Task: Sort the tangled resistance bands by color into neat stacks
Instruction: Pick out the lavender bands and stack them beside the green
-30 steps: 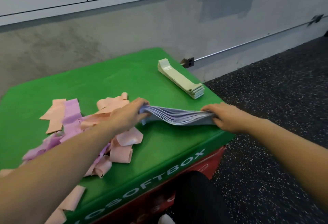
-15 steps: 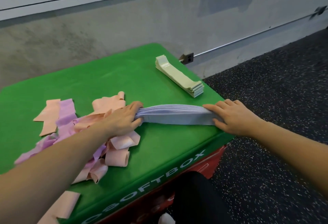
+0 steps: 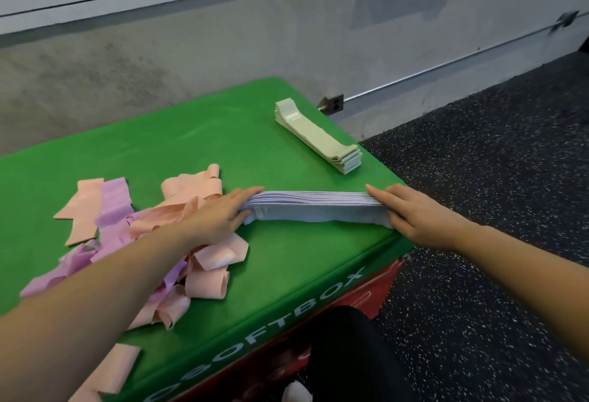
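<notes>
A flat stack of pale blue-grey bands [image 3: 314,208] lies across the green box top near its front right corner. My left hand [image 3: 220,216] presses its left end with straight fingers. My right hand [image 3: 411,215] presses the right end the same way. Behind it, a neat stack of light green bands [image 3: 318,137] sits near the right edge. A tangled heap of pink bands [image 3: 191,191] and purple bands [image 3: 114,207] lies at the left, partly under my left forearm.
The green soft box [image 3: 197,133] ends close to my right hand, with dark speckled floor [image 3: 494,178] beyond. A concrete wall [image 3: 159,51] stands behind. A loose pink band [image 3: 111,369] hangs over the front edge. My dark-clothed knee [image 3: 344,347] is below.
The blue-grey stack was lifted and sagging between gripping hands; now it lies flat on the box, and both hands have straightened their fingers against its ends.
</notes>
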Motion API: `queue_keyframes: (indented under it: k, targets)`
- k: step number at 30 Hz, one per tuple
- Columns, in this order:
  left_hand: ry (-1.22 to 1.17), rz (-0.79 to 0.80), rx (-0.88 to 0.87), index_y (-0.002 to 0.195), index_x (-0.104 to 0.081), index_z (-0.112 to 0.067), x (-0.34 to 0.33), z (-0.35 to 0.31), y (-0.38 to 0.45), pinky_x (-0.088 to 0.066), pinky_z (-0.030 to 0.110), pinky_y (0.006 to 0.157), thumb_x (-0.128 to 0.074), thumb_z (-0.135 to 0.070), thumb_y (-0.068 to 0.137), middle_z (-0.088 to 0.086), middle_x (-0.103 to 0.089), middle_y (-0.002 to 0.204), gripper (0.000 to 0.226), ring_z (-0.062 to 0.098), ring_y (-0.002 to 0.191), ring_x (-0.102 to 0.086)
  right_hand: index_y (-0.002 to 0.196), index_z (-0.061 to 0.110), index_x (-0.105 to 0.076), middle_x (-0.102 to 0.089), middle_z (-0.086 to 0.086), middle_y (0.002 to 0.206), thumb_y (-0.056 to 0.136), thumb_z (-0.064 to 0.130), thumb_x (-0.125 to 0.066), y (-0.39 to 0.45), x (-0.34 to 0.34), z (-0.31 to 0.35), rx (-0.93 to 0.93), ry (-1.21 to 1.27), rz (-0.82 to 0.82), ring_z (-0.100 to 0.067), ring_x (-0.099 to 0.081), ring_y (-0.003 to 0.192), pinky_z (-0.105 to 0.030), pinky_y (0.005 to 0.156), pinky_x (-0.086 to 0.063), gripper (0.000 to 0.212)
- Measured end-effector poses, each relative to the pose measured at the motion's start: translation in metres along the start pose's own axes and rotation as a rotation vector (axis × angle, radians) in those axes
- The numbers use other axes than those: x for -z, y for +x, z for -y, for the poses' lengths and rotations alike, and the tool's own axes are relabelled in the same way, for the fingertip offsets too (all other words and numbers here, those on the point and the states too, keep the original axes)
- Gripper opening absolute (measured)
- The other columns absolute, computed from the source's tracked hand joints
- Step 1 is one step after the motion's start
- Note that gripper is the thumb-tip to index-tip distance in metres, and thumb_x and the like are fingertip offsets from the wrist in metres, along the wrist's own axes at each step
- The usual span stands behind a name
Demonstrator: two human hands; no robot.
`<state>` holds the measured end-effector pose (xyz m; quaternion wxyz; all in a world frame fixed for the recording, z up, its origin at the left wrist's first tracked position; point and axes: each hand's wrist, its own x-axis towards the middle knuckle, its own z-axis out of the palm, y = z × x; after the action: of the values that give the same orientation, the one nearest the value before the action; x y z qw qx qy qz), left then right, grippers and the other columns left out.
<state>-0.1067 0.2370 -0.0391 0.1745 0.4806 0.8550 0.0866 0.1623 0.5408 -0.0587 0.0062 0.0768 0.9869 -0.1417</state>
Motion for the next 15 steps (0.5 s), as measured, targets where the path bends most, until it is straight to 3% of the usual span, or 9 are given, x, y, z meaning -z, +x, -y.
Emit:
queue_keyframes:
  k: [2,4,6,8,12,15]
  targets:
    - [-0.073,-0.01,0.033,0.154,-0.024,-0.04,0.003,-0.002,-0.003,-0.038,0.032,0.102,-0.043,-0.031,0.106,-0.015,-0.047,0.13,0.052,0.006,0.108,-0.047,0.157,0.033,-0.021,-0.044,0.004,0.133,0.104,0.024,-0.047,-0.001,-0.004,0.001,-0.096,0.22,-0.047,-0.01,-0.051,0.101,-0.028,0.094,-0.043,0.06]
    - [-0.126,-0.037,0.08,0.148,-0.029,-0.049,0.007,-0.003,-0.003,-0.036,0.026,0.088,-0.043,-0.036,0.106,-0.018,-0.049,0.128,0.046,0.007,0.103,-0.054,0.153,0.027,-0.032,-0.046,0.004,0.136,0.101,0.025,-0.054,0.0,-0.006,0.001,-0.203,0.389,-0.135,-0.014,-0.055,0.11,-0.035,0.099,-0.047,0.057]
    - [-0.327,-0.095,0.081,0.143,-0.032,-0.049,0.011,-0.002,0.002,-0.048,0.034,0.094,-0.049,-0.033,0.104,-0.008,-0.056,0.129,0.045,0.009,0.104,-0.06,0.143,0.03,-0.041,-0.054,0.001,0.131,0.097,0.025,-0.062,0.001,-0.006,0.0,-0.271,0.479,-0.18,-0.017,-0.059,0.111,-0.037,0.096,-0.05,0.05]
    - [-0.598,-0.152,0.068,0.139,-0.031,-0.041,0.018,-0.002,0.011,-0.058,0.032,0.089,-0.055,-0.023,0.1,0.005,-0.06,0.127,0.049,0.012,0.104,-0.065,0.127,0.037,-0.045,-0.059,0.001,0.117,0.094,0.023,-0.067,0.003,-0.003,0.002,-0.322,0.581,-0.187,-0.021,-0.065,0.097,-0.042,0.084,-0.057,0.043]
    - [-0.936,-0.247,0.116,0.131,-0.032,-0.034,0.043,0.004,0.04,-0.058,0.036,0.085,-0.063,-0.011,0.095,0.015,-0.066,0.119,0.052,0.026,0.103,-0.068,0.105,0.037,-0.051,-0.061,-0.008,0.104,0.09,0.012,-0.07,0.011,-0.001,0.019,-0.401,0.849,-0.178,-0.027,-0.066,0.08,-0.042,0.077,-0.056,0.034]
    - [-0.965,-0.339,0.197,0.127,-0.036,-0.028,0.061,0.015,0.07,-0.055,0.04,0.084,-0.063,-0.007,0.095,0.015,-0.068,0.111,0.047,0.026,0.098,-0.065,0.105,0.028,-0.059,-0.061,-0.013,0.099,0.092,0.005,-0.067,0.027,-0.005,0.039,-0.41,1.068,-0.174,-0.021,-0.064,0.074,-0.032,0.071,-0.058,0.027]
